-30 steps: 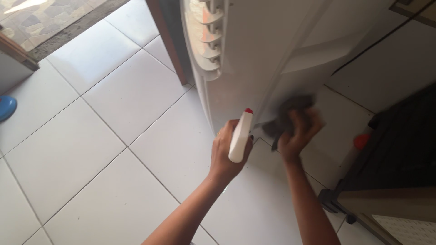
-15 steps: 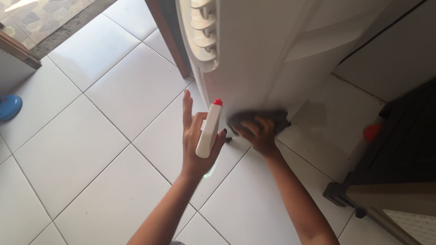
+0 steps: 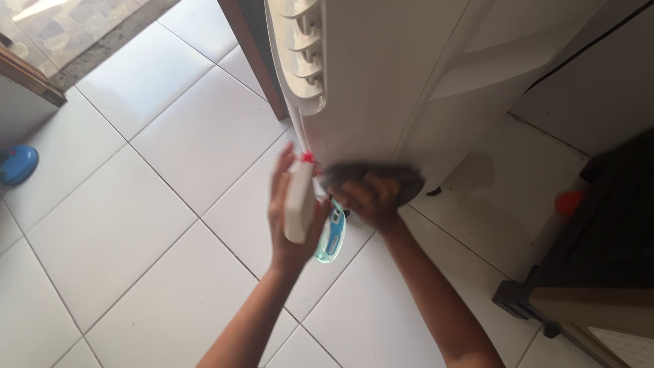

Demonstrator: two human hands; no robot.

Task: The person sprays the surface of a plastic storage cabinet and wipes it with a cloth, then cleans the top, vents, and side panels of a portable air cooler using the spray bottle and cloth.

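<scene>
We look down at white tiled floor (image 3: 136,225). Our left hand (image 3: 293,218) wraps white spray bottle (image 3: 300,197), red nozzle up, grip closed round its body, held just left of tall white appliance (image 3: 381,75). Our right hand (image 3: 371,201) presses dark cloth (image 3: 371,174) flat against appliance's lower edge, fingers spread over it. Cloth seems soft, limp, best bunched in palm. Bottle looks light, stiff plastic, maybe slick if wet; best held mid-body. Blue object (image 3: 17,165) lies far left. Dark furniture (image 3: 599,252) stands right.
</scene>
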